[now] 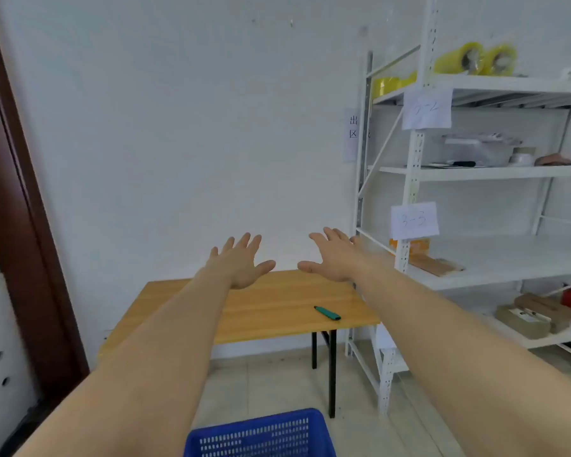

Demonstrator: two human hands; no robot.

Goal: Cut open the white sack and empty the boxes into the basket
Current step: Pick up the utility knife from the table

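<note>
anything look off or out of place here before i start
Nothing is spilled, askew or damaged. The one odd thing: no white sack is in view. Both hands, left and right, are open and empty above the table, which holds only a green cutter. The blue basket sits on the floor.

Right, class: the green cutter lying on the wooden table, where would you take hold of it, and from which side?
Grip the green cutter across the middle of its long body, coming from above. It lies flat on the table, slanted, so only its top and long sides are free. The right hand, open, is nearer than the left hand.
</note>
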